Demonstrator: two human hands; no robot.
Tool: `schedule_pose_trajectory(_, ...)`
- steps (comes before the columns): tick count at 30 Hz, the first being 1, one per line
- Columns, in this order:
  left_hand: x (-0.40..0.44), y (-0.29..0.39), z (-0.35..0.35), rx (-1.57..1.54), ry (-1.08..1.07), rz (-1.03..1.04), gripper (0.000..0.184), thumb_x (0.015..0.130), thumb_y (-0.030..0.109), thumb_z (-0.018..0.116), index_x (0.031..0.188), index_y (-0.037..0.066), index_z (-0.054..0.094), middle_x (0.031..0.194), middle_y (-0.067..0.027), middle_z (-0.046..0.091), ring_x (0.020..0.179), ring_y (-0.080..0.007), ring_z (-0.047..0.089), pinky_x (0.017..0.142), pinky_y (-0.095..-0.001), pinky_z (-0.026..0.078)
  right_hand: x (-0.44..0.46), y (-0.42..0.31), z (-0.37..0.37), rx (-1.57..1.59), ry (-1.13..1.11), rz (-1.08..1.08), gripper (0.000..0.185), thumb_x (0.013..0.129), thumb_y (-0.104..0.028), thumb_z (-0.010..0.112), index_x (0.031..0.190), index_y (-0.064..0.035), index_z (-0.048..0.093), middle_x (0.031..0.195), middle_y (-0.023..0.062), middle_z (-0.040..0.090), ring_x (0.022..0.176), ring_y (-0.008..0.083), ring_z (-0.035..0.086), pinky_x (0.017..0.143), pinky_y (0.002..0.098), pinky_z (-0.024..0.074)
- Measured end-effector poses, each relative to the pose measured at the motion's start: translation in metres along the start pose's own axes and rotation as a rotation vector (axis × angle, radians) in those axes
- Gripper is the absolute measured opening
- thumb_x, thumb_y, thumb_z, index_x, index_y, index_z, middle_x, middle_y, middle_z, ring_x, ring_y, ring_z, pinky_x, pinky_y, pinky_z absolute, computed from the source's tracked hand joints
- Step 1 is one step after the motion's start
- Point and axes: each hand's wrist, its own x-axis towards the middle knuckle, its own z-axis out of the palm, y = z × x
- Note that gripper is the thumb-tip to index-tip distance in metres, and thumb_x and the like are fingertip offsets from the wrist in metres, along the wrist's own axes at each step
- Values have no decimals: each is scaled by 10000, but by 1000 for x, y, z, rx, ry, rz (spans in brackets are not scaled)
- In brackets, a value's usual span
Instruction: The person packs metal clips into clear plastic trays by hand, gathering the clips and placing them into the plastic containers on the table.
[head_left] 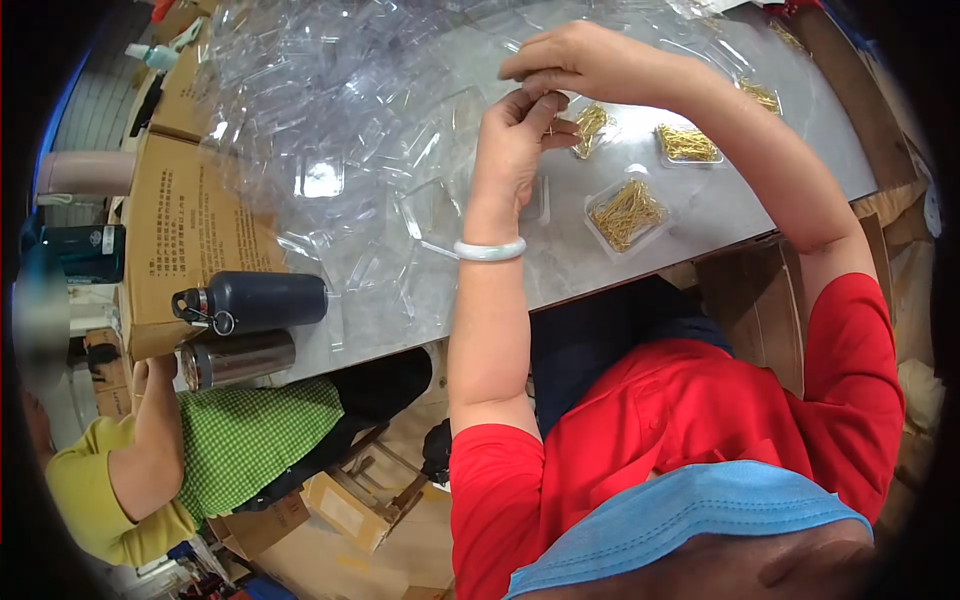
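My left hand (515, 140), above a pale bangle (489, 249), has its thumb and fingers drawn together over the grey table. What lies between them is too small to make out. Touching its fingertips from above is my right hand (565, 62), its fingers bent and its fingertips partly hidden. Just right of my hands lies a bunch of gold-coloured metal pieces (592, 128). Nearer the table edge, a clear plastic tray (628, 216) holds more such pieces, and another filled clear tray (690, 144) sits to its right.
Many clear plastic cases (330, 120) cover the table's left and middle. A cardboard box (190, 220), a dark blue bottle (265, 300) and a metal tumbler (240, 358) stand at the left. A co-worker (150, 470) in a green checked apron is at the lower left.
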Motion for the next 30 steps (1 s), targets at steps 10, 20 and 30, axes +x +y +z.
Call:
schedule_pose_trajectory(10,2,-3,-4,-247,-72,-88,235,975,156,473,1002,-51,579,921,-140,619,796,-222,639,706,-357,567,-22,29,21,454,181,244,285,858,-174,619,1075,6,655,884,155,696,784,187,683,736,316,533)
schedule_pose_trajectory(20,-1,2,-2,-208,-198,-149,230,992,164,426,1082,-10,546,920,-141,625,852,-237,631,706,-366,553,-25,20,29,37,242,42,273,883,-202,556,1071,-33,658,940,216,655,856,378,634,764,422,498)
schedule_pose_trajectory(30,-2,-2,1,-292,-240,-162,256,988,161,449,1064,-61,554,960,-166,626,911,-281,640,807,-391,560,-38,18,25,387,311,143,190,848,-122,639,997,-7,670,804,68,683,744,111,631,702,270,510)
